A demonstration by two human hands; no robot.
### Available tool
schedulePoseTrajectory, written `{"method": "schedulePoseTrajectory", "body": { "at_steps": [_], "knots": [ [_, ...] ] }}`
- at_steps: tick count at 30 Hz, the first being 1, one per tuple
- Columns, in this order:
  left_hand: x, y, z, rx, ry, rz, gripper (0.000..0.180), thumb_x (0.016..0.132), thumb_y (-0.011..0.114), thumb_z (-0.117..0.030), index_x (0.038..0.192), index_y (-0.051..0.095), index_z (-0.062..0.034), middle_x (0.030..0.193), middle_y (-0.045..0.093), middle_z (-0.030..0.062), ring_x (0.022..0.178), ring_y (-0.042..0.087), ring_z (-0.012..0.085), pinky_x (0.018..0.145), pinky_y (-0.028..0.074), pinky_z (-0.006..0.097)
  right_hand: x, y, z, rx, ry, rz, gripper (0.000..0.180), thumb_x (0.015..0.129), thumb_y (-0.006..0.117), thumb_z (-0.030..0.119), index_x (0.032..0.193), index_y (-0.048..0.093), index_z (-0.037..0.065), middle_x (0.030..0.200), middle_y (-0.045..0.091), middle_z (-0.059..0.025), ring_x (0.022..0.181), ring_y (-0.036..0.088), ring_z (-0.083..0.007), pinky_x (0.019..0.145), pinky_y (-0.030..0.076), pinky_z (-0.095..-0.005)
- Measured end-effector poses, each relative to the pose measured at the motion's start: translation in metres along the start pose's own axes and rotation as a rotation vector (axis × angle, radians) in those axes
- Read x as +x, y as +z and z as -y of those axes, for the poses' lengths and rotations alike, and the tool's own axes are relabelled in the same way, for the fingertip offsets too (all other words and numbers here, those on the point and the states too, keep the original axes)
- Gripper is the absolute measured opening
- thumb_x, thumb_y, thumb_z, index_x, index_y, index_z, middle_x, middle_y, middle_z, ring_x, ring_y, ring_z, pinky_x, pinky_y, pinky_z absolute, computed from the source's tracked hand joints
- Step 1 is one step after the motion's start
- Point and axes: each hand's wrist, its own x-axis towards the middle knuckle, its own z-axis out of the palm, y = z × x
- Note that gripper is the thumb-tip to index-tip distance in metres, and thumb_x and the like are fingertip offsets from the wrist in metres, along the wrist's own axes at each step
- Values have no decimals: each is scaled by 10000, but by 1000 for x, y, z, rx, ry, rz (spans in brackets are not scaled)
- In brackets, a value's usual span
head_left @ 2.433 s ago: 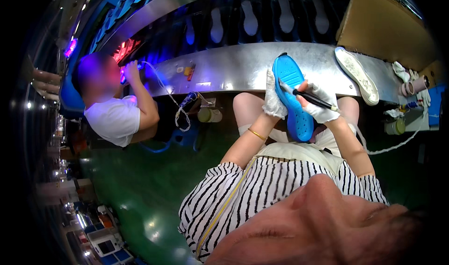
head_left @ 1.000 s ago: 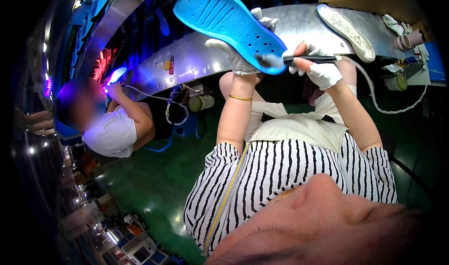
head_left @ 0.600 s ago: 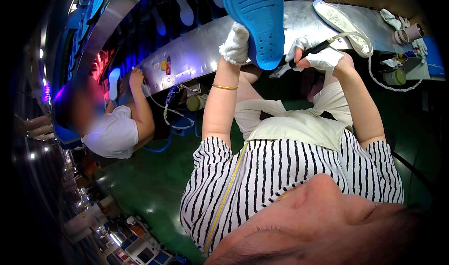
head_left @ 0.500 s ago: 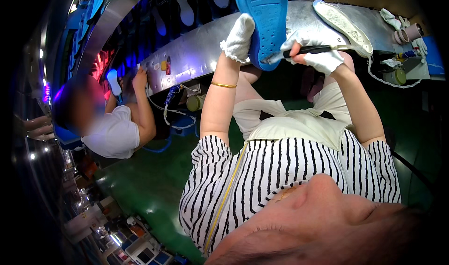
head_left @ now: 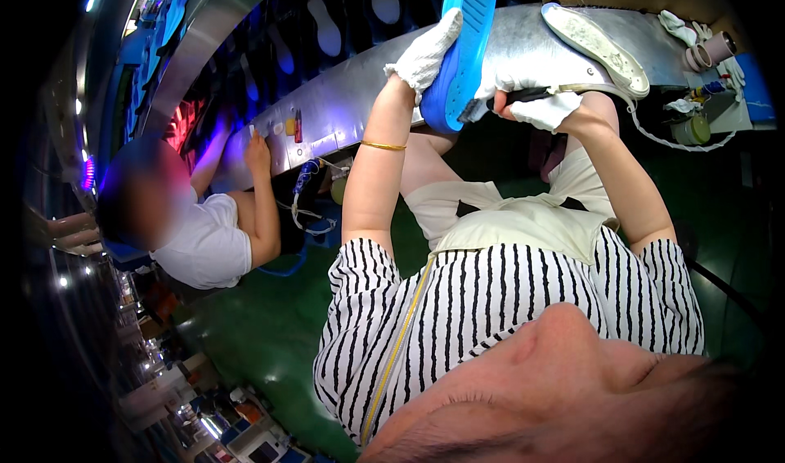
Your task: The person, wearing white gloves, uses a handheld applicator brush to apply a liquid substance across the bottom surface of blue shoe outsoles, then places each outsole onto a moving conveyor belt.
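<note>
My left hand [head_left: 429,50], in a white glove, grips a blue shoe sole [head_left: 473,46] by its left edge, above the near edge of the metal bench. The sole stands tilted, showing its side wall and part of its holed face. My right hand [head_left: 546,110], in a white glove with bare fingertips, is closed around a black-handled brush [head_left: 525,96]. The brush's grey bristles are at the lower end of the sole; whether they touch it I cannot tell. A pale tube [head_left: 683,146] trails from the handle's rear. Right of the hands lies a whitish sole [head_left: 601,52].
The curved metal bench [head_left: 327,107] runs across in front of me, with dark racks holding pale sole shapes [head_left: 325,25] behind it. A co-worker [head_left: 208,238] sits at left. Pinkish rolls [head_left: 718,47], a white glove [head_left: 677,28] and a green jar [head_left: 693,131] stand at right.
The blue sole has turned from its flat face toward its side edge. My left hand shifted slightly right and up its edge. The brush moved slightly with my right hand, which shifted left.
</note>
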Motion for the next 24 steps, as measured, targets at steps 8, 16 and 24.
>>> {"method": "schedulePoseTrajectory", "body": {
  "at_steps": [8,16,24],
  "knots": [
    [-3,6,-8,5,5,32,635,851,550,-540,1258,502,-55,1085,603,88,913,586,160,815,495,302,11,-13,-13,-39,-130,-88,97,685,621,19,770,588,52,753,555,-48,731,540,-157,699,437,-260],
    [-17,-5,-13,-490,538,49,654,900,382,-575,1300,426,-59,1171,562,128,1090,538,258,964,446,382,5,-39,-29,223,-195,-116,101,779,651,39,834,567,51,803,589,-25,747,557,-115,706,454,-253],
    [-33,-2,41,-1052,12,310,666,854,478,-577,1245,487,-38,1102,588,180,949,597,334,921,432,571,-6,-17,-29,267,-68,-326,177,768,704,59,887,572,68,797,580,1,732,547,-76,680,449,-221]
  ]
}}
